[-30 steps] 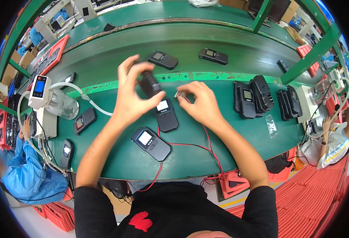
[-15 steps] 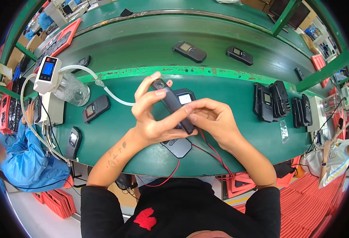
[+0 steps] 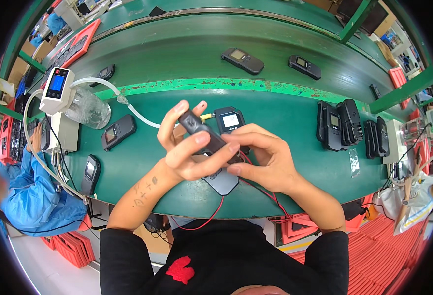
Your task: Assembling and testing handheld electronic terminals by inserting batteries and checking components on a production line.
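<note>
My left hand is closed around a dark handheld device, held tilted above the bench with a narrow side up. At the device's lower end, my right hand grips with thumb and fingertips, and red wires run close by. Just beyond my hands a second black device with a lit white screen lies on the green bench, and a yellow tip meets its left side. Beneath my hands sits another dark device, partly hidden, with a red and black cable at its near end.
On the left stands a pump unit with a blue screen, a clear bottle and a white hose. Black devices lie near it; several stand grouped right. More rest on the belt. A blue-sleeved person sits left.
The held device has turned more slantwise and dropped slightly, exposing the lit-screen device behind. My right fingers have shifted at its lower end. Devices on the belt have moved right.
</note>
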Available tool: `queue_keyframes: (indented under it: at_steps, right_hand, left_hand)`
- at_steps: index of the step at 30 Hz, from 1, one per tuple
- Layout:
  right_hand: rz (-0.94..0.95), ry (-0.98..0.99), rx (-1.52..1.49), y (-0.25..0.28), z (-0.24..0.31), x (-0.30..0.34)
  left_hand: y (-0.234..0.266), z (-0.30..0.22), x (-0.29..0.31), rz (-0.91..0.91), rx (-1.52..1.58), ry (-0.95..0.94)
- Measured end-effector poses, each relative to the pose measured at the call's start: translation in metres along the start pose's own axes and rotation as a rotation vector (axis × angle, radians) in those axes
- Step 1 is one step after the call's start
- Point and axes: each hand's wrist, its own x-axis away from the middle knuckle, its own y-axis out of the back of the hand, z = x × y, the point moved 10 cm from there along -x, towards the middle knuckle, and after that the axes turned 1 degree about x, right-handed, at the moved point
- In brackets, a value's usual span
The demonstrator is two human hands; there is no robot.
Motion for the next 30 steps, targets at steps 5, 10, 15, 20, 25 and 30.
queue_keyframes:
  at_steps: [5,10,15,20,25,30]
  right_hand:
    - [0.143,0.080,0.199,-0.006,0.014,-0.004]
    - [-0.064,0.166,0.592,-0.001,0.020,-0.001]
    - [-0.169,0.207,0.808,0.023,0.029,-0.005]
    - [-0.281,0.184,1.158,0.065,0.025,-0.012]
    - [-0.446,0.031,1.088,0.113,-0.006,-0.019]
    - [-0.436,-0.028,0.967,0.126,-0.028,-0.023]
  left_hand:
    - [0.001,-0.008,-0.001,0.015,-0.036,-0.041]
    - [-0.015,-0.002,0.005,0.139,0.071,0.007]
    - [-0.007,0.030,0.007,0.018,0.305,0.286]
    - [-0.018,0.089,0.025,0.242,0.223,0.647]
    - [-0.055,0.098,0.069,0.667,0.186,0.690]
    - [-0.064,0.082,0.068,0.754,0.169,0.549]
